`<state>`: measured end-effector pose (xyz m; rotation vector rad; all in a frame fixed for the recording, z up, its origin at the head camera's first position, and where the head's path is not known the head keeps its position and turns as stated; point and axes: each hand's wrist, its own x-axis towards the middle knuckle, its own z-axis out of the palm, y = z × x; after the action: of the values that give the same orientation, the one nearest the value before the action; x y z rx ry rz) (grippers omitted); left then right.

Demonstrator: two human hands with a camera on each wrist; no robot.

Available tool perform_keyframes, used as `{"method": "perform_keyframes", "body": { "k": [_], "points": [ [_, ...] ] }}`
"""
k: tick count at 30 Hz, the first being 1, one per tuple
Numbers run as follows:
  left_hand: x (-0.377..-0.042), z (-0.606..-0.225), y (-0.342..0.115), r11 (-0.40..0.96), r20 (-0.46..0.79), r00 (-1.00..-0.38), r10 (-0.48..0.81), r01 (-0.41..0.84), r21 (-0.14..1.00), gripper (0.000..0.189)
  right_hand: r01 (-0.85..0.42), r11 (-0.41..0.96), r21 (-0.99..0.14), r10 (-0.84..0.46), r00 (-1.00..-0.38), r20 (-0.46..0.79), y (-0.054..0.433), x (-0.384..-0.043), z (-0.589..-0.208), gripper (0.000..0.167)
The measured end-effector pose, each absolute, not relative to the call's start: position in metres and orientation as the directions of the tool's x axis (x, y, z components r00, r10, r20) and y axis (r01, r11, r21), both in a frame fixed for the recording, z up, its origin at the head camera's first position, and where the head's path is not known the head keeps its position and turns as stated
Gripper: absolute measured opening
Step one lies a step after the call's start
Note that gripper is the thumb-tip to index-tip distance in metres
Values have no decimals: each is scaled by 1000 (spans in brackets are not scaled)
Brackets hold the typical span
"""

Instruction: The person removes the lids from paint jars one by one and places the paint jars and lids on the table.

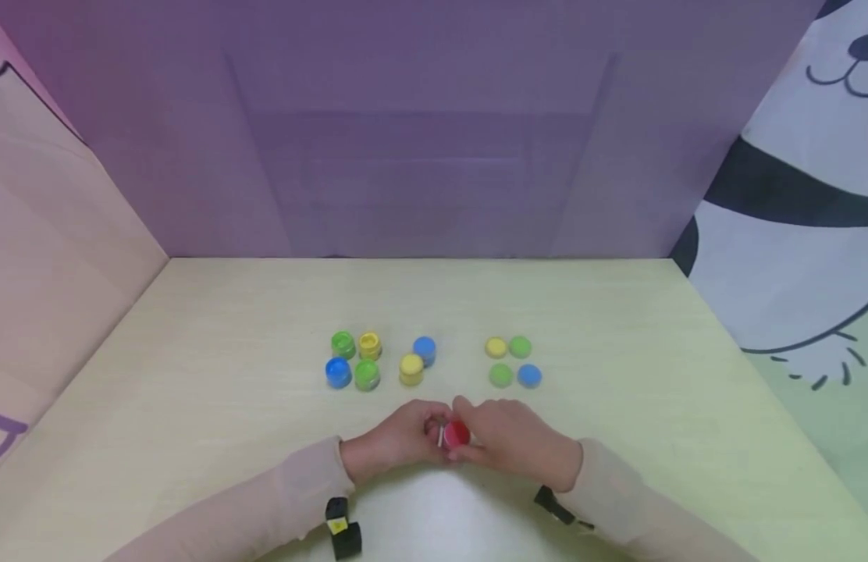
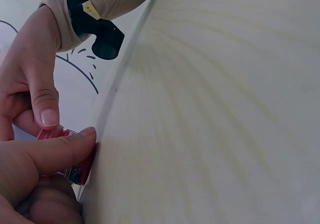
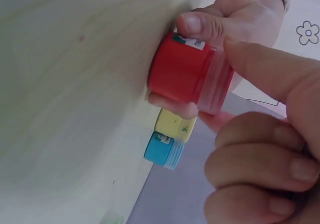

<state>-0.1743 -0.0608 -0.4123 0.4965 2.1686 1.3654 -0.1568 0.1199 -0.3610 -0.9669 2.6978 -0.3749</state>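
We are apparently working at the clear lid (image 3: 216,82) of a red jar (image 3: 177,69) over the table (image 1: 617,328); the next move is likely calling for a steady twist. Our left hand (image 1: 399,435) is gripping the jar's body; our right hand (image 1: 513,439) is pinching the lid between thumb and finger.

Red jar (image 3: 177,74), white-and-green label (image 3: 190,41) — purple back wall (image 1: 434,140) — pale, faintly streaked tabletop (image 1: 617,328)
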Motion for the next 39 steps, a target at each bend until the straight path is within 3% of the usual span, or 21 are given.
{"method": "perform_keyframes", "body": {
  "k": [10,17,22,26,33,39],
  "points": [
    [-172,-410,-60,396,-245,-773,585,9,918,37,-630,718,-295,-688,-707,-166,125,-156,-357,25],
    [-171,-411,-61,365,-211,-774,597,28,931,34,-700,665,-259,-741,-660,-120,130,-156,-355,39],
    [-172,-411,-61,346,-214,-773,598,8,938,35,-710,636,-304,-762,-641,-97,131,-156,-355,37],
    [-173,-411,-61,368,-215,-771,599,26,929,34,-672,652,-350,-734,-676,-68,127,-155,-358,43],
    [-174,-412,-60,424,-222,-795,564,49,904,22,-548,761,-346,-601,-797,-59,121,-151,-364,33],
    [-173,-412,-60,416,-251,-795,552,3,909,23,-479,810,-338,-540,-834,-112,116,-149,-364,34]
  ]
}}
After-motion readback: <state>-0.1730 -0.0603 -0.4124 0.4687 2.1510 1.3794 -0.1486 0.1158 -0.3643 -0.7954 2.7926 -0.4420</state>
